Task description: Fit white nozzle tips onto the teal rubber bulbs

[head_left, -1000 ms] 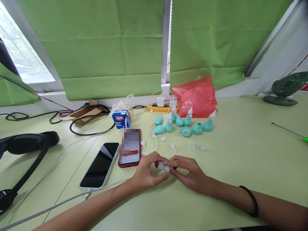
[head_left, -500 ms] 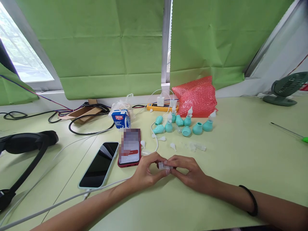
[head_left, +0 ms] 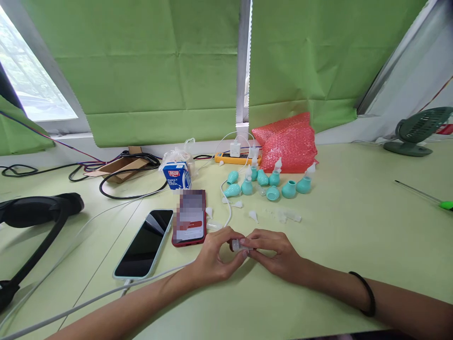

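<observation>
My left hand (head_left: 220,255) pinches one end of a small clear plastic piece (head_left: 238,245). The fingers of my right hand (head_left: 274,251) close on the same piece from the other side, and the fingertips of both hands nearly meet and hide part of it. Beyond the hands stand and lie several turquoise rubber bulbs (head_left: 289,189), some topped with clear tips. A white nozzle-like tip (head_left: 254,216) and some clear plastic parts (head_left: 293,216) lie between them and my hands.
Left of my hands lie a red-cased phone (head_left: 189,226) and a light-cased phone (head_left: 144,244) with a cable. Behind are a blue drink carton (head_left: 177,176), an orange power strip (head_left: 226,159) and a red bubble-wrap bag (head_left: 288,148). A screwdriver (head_left: 421,192) and a fan (head_left: 414,132) are at right.
The fingers have shifted slightly around the clear piece, which both hands still hold. The whole view has moved a little, so things appear slightly further left.
</observation>
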